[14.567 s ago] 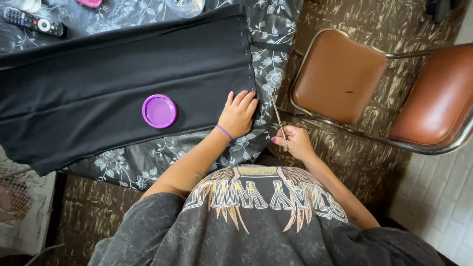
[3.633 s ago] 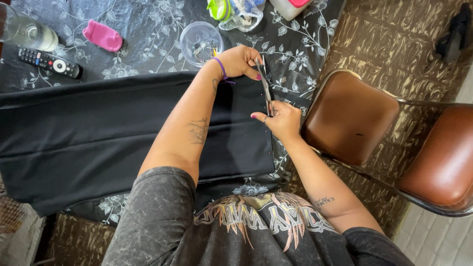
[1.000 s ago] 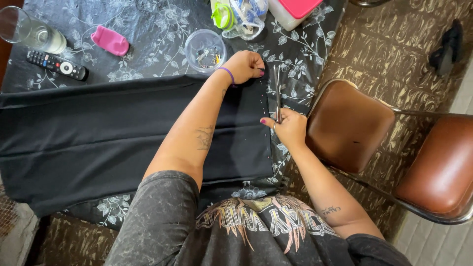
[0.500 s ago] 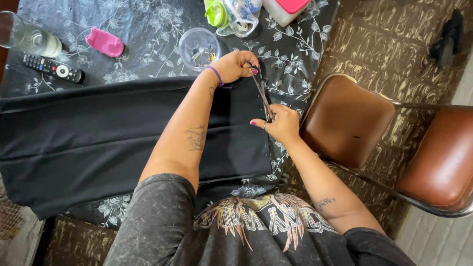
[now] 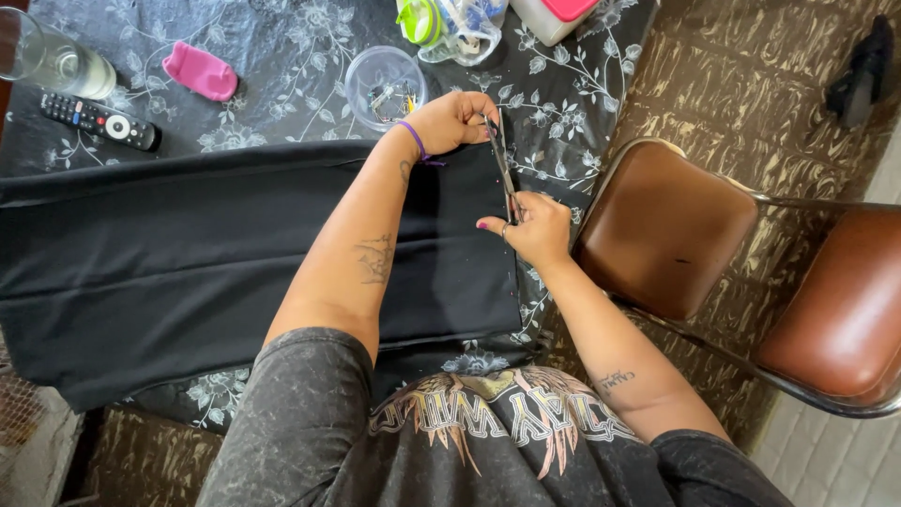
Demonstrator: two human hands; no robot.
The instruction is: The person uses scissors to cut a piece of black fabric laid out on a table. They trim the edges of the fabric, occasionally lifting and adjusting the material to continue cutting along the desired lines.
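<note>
While the right hand (image 5: 537, 228) has its fingers (image 5: 488, 225) closed through the handles of a pair of scissors (image 5: 501, 169), the blades point away from the body, up along the right edge of the black fabric (image 5: 216, 263). At the far end of the blades, the left hand (image 5: 452, 122) is closed too; its fingers (image 5: 479, 105) pinch the far corner of the fabric, touching the tips of the scissors. A purple band (image 5: 413, 141) sits on the left wrist.

Between the two hands the cloth edge runs straight, and from them the fabric spreads out flat to the left over the worktop (image 5: 282, 56), which wears a dark cover with pale flowers. Just beyond the left fingers stands a small clear bowl (image 5: 383, 86) with small items inside that are hard to make out. Further left of it lie a pink object (image 5: 200, 72), a black remote control (image 5: 99, 120) and a clear glass (image 5: 42, 58). Beyond the fingers, at the far edge, are a clear container with a green ring (image 5: 450, 23) and a box with a pink lid (image 5: 558, 14). To the right of the right hand stands a brown chair (image 5: 671, 230), and a second brown seat (image 5: 845, 310) is beside it.
</note>
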